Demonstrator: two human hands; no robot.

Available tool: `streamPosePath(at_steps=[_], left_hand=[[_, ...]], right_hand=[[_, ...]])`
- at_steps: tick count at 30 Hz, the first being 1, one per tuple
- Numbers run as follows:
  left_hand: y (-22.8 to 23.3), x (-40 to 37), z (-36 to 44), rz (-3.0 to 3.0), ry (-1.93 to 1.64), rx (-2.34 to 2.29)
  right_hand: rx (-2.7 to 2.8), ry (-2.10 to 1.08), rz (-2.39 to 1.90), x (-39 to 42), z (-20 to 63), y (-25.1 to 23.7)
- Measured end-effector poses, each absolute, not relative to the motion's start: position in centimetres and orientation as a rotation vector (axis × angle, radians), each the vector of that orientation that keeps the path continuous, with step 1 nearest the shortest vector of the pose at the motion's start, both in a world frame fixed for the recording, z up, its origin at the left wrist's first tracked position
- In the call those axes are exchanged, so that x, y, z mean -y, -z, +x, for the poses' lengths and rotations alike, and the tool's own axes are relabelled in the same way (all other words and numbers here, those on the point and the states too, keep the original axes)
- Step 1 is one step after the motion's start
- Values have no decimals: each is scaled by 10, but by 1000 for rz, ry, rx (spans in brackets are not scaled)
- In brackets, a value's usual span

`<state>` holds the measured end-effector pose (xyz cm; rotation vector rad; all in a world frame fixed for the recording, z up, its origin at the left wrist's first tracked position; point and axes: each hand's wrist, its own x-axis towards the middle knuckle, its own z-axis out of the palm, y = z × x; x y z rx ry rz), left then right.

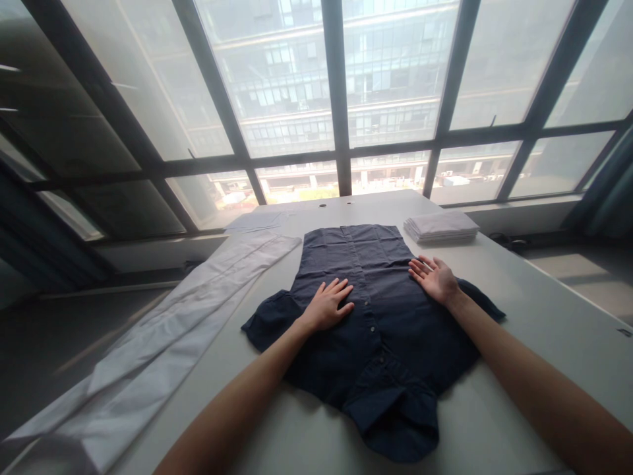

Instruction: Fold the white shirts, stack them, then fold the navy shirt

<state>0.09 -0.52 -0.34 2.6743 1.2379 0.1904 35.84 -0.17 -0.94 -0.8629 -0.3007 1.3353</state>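
Observation:
A dark navy button-up shirt point(376, 290) lies spread front side up, its collar towards me and its hem away from me. Small pale buttons run down its middle, and a short sleeve sticks out on either side. My left hand point(329, 305) rests palm down on the left half of the shirt, fingers spread. At the shirt's right edge is my right hand point(435, 280), turned with its palm partly up and its fingers stretched out. Neither hand grips the fabric.
The shirt lies on a white table point(534, 343). Along the table's left side stretches a long white cloth point(198, 297). A stack of folded white cloth point(440, 226) sits at the far right, and papers point(254, 221) at the far left. Windows point(390, 72) stand beyond.

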Motion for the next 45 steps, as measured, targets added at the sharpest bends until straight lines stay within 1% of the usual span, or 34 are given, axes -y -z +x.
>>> streamPosePath(at_steps=[45], left_hand=[[3, 6, 2, 2683, -187, -1250]], right_hand=[[279, -1341, -838, 1, 358, 10]])
